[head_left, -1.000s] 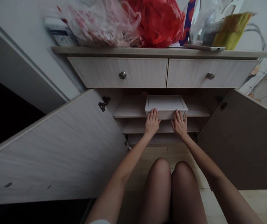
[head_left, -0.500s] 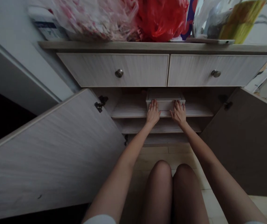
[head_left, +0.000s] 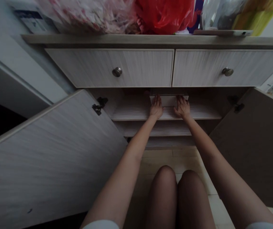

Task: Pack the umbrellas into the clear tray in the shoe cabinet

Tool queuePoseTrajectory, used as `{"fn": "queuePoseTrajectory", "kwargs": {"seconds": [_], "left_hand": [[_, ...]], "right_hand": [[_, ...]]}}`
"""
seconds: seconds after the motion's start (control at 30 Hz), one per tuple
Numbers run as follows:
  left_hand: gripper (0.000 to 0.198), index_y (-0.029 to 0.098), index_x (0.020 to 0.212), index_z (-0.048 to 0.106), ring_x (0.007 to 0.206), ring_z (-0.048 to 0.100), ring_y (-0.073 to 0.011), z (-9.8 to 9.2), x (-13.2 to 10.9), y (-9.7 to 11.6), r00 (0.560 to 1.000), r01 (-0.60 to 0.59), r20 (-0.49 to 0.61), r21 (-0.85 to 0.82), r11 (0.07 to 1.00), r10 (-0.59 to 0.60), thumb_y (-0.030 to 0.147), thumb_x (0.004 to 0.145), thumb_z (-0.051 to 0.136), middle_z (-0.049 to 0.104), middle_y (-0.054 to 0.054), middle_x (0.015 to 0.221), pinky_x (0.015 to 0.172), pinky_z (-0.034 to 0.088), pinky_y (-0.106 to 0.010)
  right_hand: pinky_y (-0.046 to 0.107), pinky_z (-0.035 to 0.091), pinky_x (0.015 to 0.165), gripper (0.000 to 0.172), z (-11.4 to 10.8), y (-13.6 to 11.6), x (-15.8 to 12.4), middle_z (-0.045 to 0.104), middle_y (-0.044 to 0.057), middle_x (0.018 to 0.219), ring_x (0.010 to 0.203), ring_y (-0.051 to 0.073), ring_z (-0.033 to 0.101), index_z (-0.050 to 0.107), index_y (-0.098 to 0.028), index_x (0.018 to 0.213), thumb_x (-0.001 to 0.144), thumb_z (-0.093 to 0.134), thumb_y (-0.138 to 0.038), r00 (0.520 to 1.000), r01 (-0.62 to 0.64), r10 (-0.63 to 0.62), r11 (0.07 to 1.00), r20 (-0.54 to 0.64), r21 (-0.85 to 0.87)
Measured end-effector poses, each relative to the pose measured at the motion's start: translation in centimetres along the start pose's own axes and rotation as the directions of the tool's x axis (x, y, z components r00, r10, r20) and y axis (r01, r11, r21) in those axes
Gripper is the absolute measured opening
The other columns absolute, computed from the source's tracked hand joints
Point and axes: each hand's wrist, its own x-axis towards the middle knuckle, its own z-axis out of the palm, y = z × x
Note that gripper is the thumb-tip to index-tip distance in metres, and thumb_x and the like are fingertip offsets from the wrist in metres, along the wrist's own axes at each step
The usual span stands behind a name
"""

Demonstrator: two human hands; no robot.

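A flat white box [head_left: 168,100] lies deep on the top shelf [head_left: 131,111] of an open cabinet, mostly under the drawers. My left hand [head_left: 156,107] rests flat against the box's front left with fingers stretched out. My right hand [head_left: 182,107] presses the front right the same way, fingers apart. Both arms reach straight forward over my bent knees [head_left: 176,181]. Only the box's front face shows.
Two cabinet doors stand swung open, the left door [head_left: 50,152] and the right door [head_left: 258,143]. Two closed drawers with round knobs [head_left: 117,72] sit above. Plastic bags, one red [head_left: 165,14], crowd the top. Lower shelves and tiled floor [head_left: 186,159] lie below.
Both hands have pushed the white box back into the shelf; its lid has slid out of sight under the drawers. The view has moved closer to the cabinet.
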Motion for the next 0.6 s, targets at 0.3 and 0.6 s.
{"fn": "queuePoseTrajectory", "kwargs": {"seconds": [0.3, 0.6], "left_hand": [[0.075, 0.0, 0.153, 0.02, 0.153, 0.002, -0.0288, 0.5, 1.2, -0.5, 0.999, 0.02, 0.041, -0.008, 1.0, -0.02, 0.036, 0.093, 0.044, 0.009, -0.021, 0.164, 0.124, 0.009, -0.045], [0.063, 0.005, 0.151, 0.03, 0.148, 0.027, -0.0295, -5.0, -3.0, -0.5, 0.988, 0.095, -0.096, -0.215, 0.972, -0.118, 0.031, 0.094, 0.038, 0.032, -0.021, 0.157, 0.12, 0.024, -0.045]], "right_hand": [[0.059, 0.021, 0.114, 0.077, -0.2, 0.0, 0.9, 0.024, 0.022, 0.158, 0.145, 0.038, 0.018, 0.025, -0.003, 0.153, 0.091, 0.043, -0.044, 0.996, -0.02, 0.021, 1.0, 0.086, -0.008], [0.053, 0.029, 0.114, 0.061, -5.2, 0.3, -6.5, 0.037, 0.018, 0.153, 0.143, 0.029, 0.032, 0.039, -0.012, 0.147, 0.094, 0.037, -0.041, 0.991, -0.052, 0.09, 0.94, -0.099, 0.336]]}}
